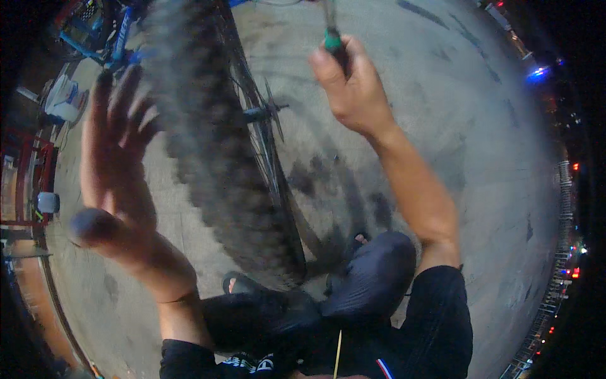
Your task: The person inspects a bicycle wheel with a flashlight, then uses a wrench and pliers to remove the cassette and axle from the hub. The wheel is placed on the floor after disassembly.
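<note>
A bicycle wheel with a knobby black tyre point(211, 145) stands upright between my arms, its tread blurred. On its right side show the spokes, the hub point(254, 115) and a thin disc rotor point(274, 108). My left hand point(120, 170) is open beside the tyre's left side, fingers spread and smudged dark; a fingertip may touch the tread, but I cannot tell. To the right of the wheel, my right hand point(356, 95) is closed round the green and black handle of a screwdriver point(332, 40). Its shaft points away from me and runs out of the picture.
A blue bicycle frame point(120, 39) is at the far left, near a white tub point(64, 100). Along the left edge stand a red metal rack point(43, 167) and a small pale container point(48, 202). My bent knees point(379, 265) are close below the wheel, over stained concrete floor point(480, 158).
</note>
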Available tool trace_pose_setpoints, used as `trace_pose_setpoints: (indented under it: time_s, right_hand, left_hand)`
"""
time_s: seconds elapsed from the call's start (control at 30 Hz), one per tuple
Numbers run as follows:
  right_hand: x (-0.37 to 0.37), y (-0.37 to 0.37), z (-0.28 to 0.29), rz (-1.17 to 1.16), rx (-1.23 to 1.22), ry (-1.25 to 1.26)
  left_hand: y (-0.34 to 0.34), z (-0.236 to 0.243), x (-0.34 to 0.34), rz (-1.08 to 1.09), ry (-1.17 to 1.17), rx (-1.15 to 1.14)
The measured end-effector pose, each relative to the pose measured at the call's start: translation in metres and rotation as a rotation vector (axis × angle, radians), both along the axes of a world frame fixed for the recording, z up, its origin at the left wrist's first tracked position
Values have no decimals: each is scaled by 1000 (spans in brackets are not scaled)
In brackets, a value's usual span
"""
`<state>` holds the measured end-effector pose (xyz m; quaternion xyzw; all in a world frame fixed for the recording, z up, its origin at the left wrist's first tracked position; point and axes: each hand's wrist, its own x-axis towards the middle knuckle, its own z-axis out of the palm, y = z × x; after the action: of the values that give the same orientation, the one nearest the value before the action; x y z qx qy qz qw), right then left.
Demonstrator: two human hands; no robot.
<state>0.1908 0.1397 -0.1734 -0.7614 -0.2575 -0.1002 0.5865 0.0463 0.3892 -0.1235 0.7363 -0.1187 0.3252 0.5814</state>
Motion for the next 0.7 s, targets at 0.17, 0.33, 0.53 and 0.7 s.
trace_pose_setpoints:
  time_s: [0.17,0.33,0.53,0.7]
  right_hand:
    - [15,-95,-233,-268,-725,471]
    - [-65,-210,-413,-198,-1089,636]
    - [43,-187,-390,-23,-734,316]
    - [128,-20,-246,266,-322,68]
  left_hand:
    - [9,20,-25,255,320,240]
    - [29,16,-31,236,386,251]
    - [10,-3,-11,359,363,258]
    - [-9,-8,-15,465,296,254]
